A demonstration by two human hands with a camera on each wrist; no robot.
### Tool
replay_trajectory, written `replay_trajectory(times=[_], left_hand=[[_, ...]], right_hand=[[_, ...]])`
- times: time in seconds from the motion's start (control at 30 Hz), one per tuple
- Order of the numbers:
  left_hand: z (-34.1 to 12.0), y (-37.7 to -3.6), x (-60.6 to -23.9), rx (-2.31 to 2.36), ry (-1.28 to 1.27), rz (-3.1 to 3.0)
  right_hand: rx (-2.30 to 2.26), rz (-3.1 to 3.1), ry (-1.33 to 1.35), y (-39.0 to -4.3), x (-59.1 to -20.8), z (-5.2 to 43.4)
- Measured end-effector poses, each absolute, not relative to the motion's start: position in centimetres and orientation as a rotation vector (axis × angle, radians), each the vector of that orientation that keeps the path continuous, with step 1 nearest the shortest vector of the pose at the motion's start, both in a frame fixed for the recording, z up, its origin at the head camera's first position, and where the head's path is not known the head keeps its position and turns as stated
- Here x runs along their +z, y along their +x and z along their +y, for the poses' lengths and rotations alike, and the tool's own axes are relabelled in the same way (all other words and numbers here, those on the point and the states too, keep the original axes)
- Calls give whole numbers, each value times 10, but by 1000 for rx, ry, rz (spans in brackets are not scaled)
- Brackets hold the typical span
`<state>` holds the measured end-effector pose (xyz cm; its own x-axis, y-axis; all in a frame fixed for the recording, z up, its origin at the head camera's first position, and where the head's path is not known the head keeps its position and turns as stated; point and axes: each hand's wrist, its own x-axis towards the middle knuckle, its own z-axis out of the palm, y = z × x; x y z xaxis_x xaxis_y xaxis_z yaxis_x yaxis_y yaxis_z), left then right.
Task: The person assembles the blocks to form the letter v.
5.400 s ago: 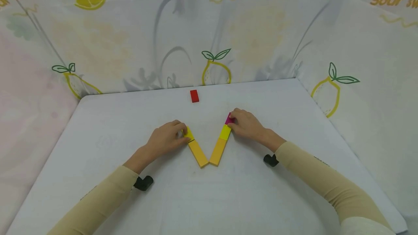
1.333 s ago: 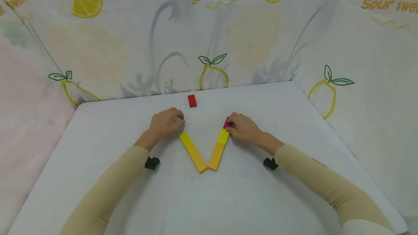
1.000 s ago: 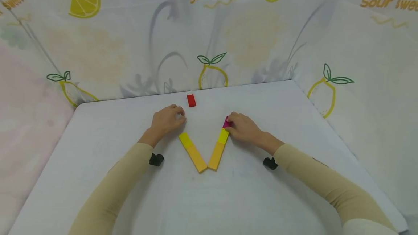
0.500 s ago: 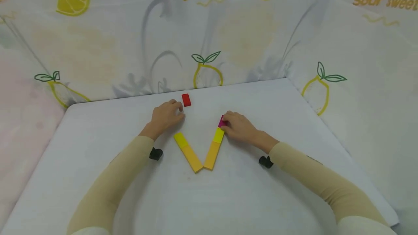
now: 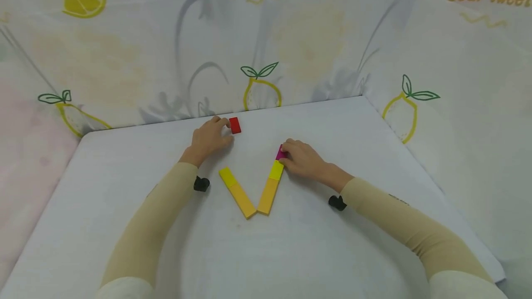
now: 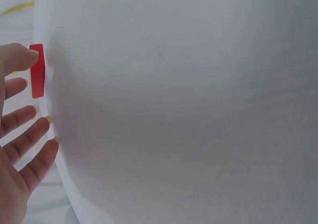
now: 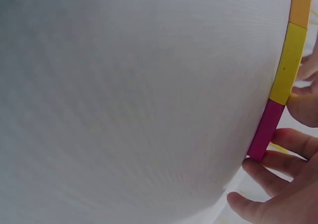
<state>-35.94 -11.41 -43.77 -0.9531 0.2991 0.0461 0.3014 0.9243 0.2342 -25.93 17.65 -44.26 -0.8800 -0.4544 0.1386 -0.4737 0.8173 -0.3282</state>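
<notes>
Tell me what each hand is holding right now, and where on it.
The right hand holds the magenta block at its far end and right side. The left hand only touches the red block with a fingertip on its left edge.

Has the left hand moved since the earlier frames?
Yes. The left hand has left the yellow block of the V and gone toward the far edge, now touching the red block.

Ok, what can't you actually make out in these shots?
- Magenta block, head view: mostly covered by the right hand.
- Red block, left wrist view: left hand touches it; grip unclear.
- Orange block, right wrist view: cut off by the frame edge.
</notes>
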Motion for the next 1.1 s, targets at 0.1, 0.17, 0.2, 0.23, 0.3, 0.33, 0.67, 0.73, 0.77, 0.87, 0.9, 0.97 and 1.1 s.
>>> replay_trajectory(times=[0.1,0.17,0.2,0.23,0.3,0.33,0.67,0.73,0.77,0.87,0.9,0.97,1.1], left_hand=[[-113,-362,-437,-382,-471,-3082],[-112,-364,-437,-385,-476,-3080],[-111,-364,-436,-385,-482,-3078],[-110,-365,-436,-384,-489,-3076],[-109,-366,-435,-374,-495,-3070],[-108,-367,-434,-373,-496,-3067],[-107,-375,-431,-449,-469,-3120],[-107,-376,-431,-468,-489,-3128],[-107,-377,-431,-471,-497,-3133],[-106,-377,-431,-496,-528,-3133],[-105,-377,-430,-501,-541,-3129],[-103,-377,-429,-498,-557,-3123],[-100,-377,-427,-485,-569,-3123]], right_hand=[[562,-2942,756,-259,-441,177],[569,-2946,753,-259,-441,177],[569,-2949,752,-259,-441,177],[566,-2954,750,-259,-441,178],[553,-2965,747,-259,-441,178],[545,-2968,745,-260,-441,178],[496,-2988,744,-260,-441,178],[481,-2987,747,-260,-441,179],[473,-2986,748,-260,-441,179],[475,-2985,749,-260,-441,179],[478,-2986,749,-260,-441,179],[480,-2985,748,-261,-442,179],[484,-2983,749,-261,-443,179]])
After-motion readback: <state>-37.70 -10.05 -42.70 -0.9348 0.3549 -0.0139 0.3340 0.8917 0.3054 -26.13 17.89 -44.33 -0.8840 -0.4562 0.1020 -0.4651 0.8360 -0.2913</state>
